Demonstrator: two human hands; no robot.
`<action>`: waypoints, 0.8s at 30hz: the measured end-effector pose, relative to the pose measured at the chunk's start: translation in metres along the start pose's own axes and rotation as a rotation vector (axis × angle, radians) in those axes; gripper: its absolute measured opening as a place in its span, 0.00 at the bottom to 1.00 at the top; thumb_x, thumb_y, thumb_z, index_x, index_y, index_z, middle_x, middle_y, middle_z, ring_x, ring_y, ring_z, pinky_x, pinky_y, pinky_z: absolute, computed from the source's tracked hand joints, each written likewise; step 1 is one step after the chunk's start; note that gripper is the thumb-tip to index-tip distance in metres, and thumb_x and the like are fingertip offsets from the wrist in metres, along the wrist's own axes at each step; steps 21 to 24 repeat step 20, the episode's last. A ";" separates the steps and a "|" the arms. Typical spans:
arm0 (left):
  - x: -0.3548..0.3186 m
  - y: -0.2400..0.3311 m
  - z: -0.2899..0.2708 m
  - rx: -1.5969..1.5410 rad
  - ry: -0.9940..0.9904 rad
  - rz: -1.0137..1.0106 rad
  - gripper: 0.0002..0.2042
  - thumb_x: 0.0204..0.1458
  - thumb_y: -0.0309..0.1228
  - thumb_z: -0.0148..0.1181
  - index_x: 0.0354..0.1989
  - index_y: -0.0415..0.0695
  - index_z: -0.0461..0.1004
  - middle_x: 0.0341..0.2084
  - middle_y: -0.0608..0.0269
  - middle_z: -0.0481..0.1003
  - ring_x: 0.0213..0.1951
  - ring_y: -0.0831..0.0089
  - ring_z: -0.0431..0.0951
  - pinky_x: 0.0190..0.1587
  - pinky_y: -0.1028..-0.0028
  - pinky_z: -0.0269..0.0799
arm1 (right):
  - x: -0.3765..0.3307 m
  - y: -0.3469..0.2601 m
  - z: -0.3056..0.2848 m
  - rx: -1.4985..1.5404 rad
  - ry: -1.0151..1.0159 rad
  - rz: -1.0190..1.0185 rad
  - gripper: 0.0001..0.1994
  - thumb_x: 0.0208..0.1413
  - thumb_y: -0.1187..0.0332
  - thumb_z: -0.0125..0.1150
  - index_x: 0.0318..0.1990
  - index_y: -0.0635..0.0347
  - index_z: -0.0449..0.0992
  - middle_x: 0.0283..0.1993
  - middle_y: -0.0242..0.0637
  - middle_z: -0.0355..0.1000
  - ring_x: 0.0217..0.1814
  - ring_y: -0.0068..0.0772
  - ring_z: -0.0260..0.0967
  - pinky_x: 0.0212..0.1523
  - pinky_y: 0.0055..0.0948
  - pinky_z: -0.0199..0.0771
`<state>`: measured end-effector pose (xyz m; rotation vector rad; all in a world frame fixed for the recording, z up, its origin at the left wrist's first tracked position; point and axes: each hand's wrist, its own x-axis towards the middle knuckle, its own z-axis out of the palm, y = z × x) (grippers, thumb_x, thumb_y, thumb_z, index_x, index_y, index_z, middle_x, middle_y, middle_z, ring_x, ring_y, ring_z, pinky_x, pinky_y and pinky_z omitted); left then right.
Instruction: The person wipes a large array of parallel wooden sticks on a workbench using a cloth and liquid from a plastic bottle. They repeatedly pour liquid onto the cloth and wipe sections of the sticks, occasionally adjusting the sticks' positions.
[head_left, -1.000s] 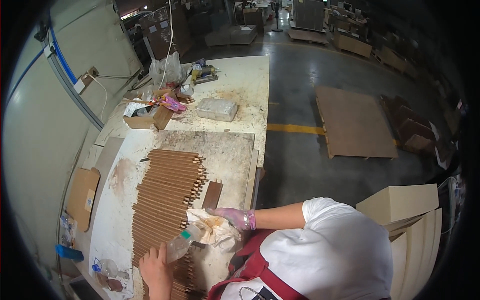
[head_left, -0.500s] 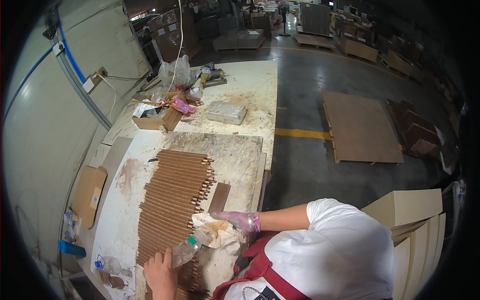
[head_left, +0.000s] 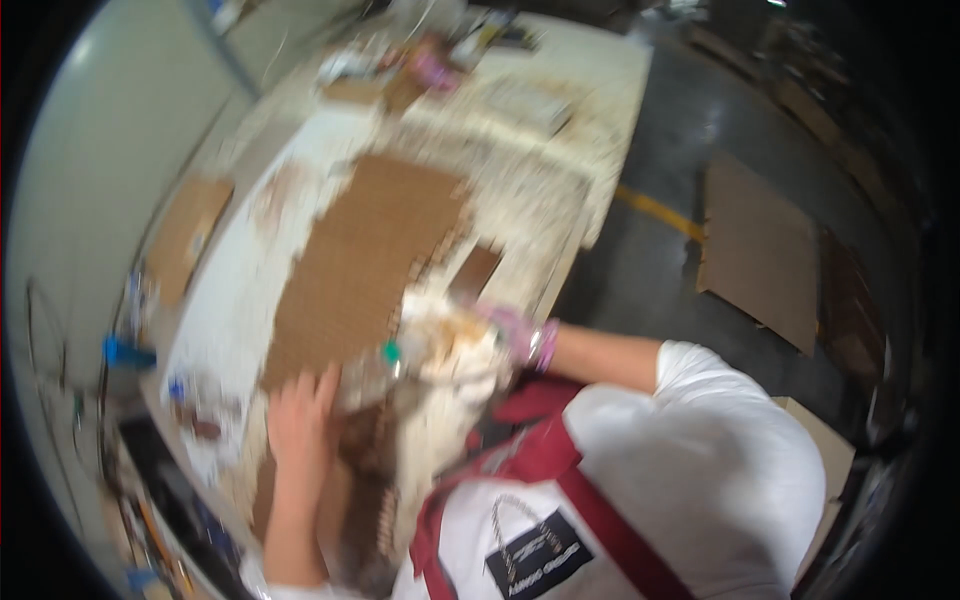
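My left hand [head_left: 300,410] is closed around a clear plastic bottle [head_left: 362,385] with a green cap, tipped sideways toward a cloth. In a pink, stained glove, my right hand [head_left: 510,332] grips the crumpled white cloth [head_left: 465,362], which has brown stains. The bottle's cap end is at the cloth's left edge; blur hides whether they touch. Beneath both hands lies a close-packed row of thin brown sticks [head_left: 370,230] with uneven right ends. A short dark brown board [head_left: 476,272] rests just beyond my right hand.
The stained white worktable [head_left: 225,340] carries a pale block [head_left: 530,105] and a cardboard box of odds and ends [head_left: 375,92] at its far end. A piece of cardboard [head_left: 188,240] stands along the left side. Brown sheets [head_left: 755,250] lie on the floor at right.
My view has swung and blurred, so the table appears turned, higher and farther right. Both hands keep their hold on the bottle and the cloth.
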<state>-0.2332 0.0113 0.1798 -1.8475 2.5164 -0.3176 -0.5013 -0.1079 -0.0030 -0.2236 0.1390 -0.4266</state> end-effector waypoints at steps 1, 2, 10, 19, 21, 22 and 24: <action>-0.007 0.000 -0.003 0.015 0.023 -0.021 0.32 0.30 0.28 0.70 0.52 0.48 0.70 0.32 0.61 0.70 0.36 0.62 0.73 0.39 0.64 0.67 | 0.003 -0.001 0.027 0.019 0.113 0.032 0.30 0.62 0.49 0.48 0.62 0.64 0.62 0.60 0.48 0.67 0.60 0.45 0.67 0.62 0.48 0.65; -0.011 -0.001 -0.006 0.026 0.003 -0.056 0.31 0.31 0.28 0.70 0.51 0.49 0.70 0.32 0.62 0.70 0.36 0.64 0.73 0.39 0.65 0.67 | 0.007 -0.003 0.028 0.100 0.132 0.067 0.29 0.63 0.49 0.46 0.62 0.65 0.62 0.61 0.49 0.65 0.60 0.47 0.67 0.62 0.50 0.64; -0.014 -0.012 0.002 0.009 -0.049 -0.141 0.28 0.35 0.31 0.71 0.49 0.52 0.70 0.32 0.65 0.71 0.35 0.67 0.75 0.37 0.68 0.68 | 0.020 0.002 0.046 0.440 0.077 0.154 0.28 0.64 0.54 0.45 0.65 0.63 0.57 0.65 0.53 0.59 0.65 0.53 0.60 0.65 0.55 0.59; 0.001 -0.087 0.042 -0.589 0.059 -0.567 0.32 0.38 0.31 0.73 0.55 0.43 0.67 0.52 0.52 0.72 0.50 0.56 0.75 0.51 0.64 0.71 | 0.141 -0.013 0.089 0.235 -0.181 0.067 0.26 0.65 0.50 0.43 0.60 0.60 0.63 0.57 0.51 0.68 0.54 0.45 0.72 0.50 0.43 0.78; 0.004 -0.100 0.047 -0.572 0.090 -0.608 0.30 0.40 0.33 0.73 0.54 0.44 0.67 0.52 0.50 0.72 0.52 0.58 0.74 0.53 0.63 0.70 | 0.159 -0.012 0.108 0.134 0.036 0.006 0.25 0.62 0.51 0.49 0.59 0.60 0.64 0.53 0.48 0.71 0.50 0.44 0.74 0.44 0.44 0.80; 0.004 -0.100 0.047 -0.572 0.090 -0.608 0.30 0.40 0.33 0.73 0.54 0.44 0.67 0.52 0.50 0.72 0.52 0.58 0.74 0.53 0.63 0.70 | 0.159 -0.012 0.108 0.134 0.036 0.006 0.25 0.62 0.51 0.49 0.59 0.60 0.64 0.53 0.48 0.71 0.50 0.44 0.74 0.44 0.44 0.80; 0.004 -0.100 0.047 -0.572 0.090 -0.608 0.30 0.40 0.33 0.73 0.54 0.44 0.67 0.52 0.50 0.72 0.52 0.58 0.74 0.53 0.63 0.70 | 0.159 -0.012 0.108 0.134 0.036 0.006 0.25 0.62 0.51 0.49 0.59 0.60 0.64 0.53 0.48 0.71 0.50 0.44 0.74 0.44 0.44 0.80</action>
